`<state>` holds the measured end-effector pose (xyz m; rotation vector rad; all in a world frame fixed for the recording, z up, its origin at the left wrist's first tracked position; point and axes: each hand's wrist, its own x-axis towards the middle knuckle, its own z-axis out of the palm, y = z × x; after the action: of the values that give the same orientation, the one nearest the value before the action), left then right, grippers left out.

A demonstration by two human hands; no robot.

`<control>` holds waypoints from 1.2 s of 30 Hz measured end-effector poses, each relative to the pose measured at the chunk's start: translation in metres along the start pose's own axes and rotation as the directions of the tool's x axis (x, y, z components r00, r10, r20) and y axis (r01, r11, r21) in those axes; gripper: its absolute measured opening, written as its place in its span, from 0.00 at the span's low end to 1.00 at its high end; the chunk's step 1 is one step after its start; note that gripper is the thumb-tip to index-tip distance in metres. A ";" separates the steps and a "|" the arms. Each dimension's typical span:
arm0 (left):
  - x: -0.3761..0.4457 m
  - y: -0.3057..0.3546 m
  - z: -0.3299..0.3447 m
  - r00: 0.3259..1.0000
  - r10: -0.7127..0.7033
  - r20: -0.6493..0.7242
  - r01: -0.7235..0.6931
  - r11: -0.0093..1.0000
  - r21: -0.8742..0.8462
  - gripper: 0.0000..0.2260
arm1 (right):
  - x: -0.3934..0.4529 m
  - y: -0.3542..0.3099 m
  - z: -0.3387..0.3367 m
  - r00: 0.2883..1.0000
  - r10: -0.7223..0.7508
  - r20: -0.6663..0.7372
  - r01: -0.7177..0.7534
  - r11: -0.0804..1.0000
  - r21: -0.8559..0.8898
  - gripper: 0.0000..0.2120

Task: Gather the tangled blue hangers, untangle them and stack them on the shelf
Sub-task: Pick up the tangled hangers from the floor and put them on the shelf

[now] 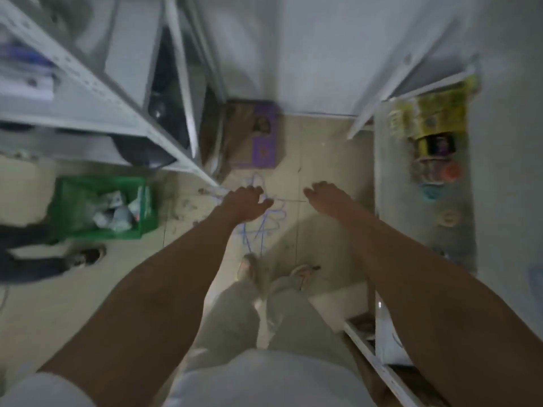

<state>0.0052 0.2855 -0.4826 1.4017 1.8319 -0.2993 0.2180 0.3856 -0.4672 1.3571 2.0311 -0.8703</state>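
- The left hand [245,201] is reaching down with fingers loosely spread and empty, hanging directly over the tangle of blue hangers [264,221] and covering its upper left part.
- The right hand [324,198] is reaching down just to the right of the hangers, fingers together and slightly curled, gripping nothing.
- The blue hangers are lying in a knotted heap on the tiled floor [323,148]; the blur is hiding how many there are.
- The person's feet [249,268] are standing just below the hangers, nearer the camera.
- A purple box [263,136] is sitting on the floor just beyond the hangers.
- A green crate [100,207] holding crumpled items is sitting well to the left of the hangers.
- A white metal shelf [97,92] is rising up and left of the hangers.
- Another shelf unit [423,177], carrying blurred colourful items, is standing to the right of the hangers.
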 end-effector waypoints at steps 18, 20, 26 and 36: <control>0.212 -0.098 0.276 0.953 -0.231 0.198 0.270 0.943 -0.196 0.25 | 0.285 0.059 0.270 0.951 -0.035 0.308 0.056 0.997 -0.059 0.21; 0.248 -0.104 0.300 0.938 -0.281 0.201 0.327 0.909 -0.257 0.25 | 0.323 0.065 0.293 0.937 -0.053 0.347 0.087 0.993 -0.082 0.19; 0.352 -0.137 0.366 0.903 -0.373 0.214 0.430 0.792 -0.434 0.24 | 0.437 0.070 0.355 0.953 -0.077 0.292 0.077 0.997 0.012 0.18; 0.454 -0.240 0.468 0.677 -0.630 0.381 0.567 0.117 -0.815 0.21 | 0.559 0.027 0.456 0.951 -0.254 0.175 0.265 0.963 -0.047 0.11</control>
<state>-0.0356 0.2345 -1.1740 -0.2003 2.0037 0.3652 0.0876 0.3729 -1.1771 0.9574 2.1152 -0.9810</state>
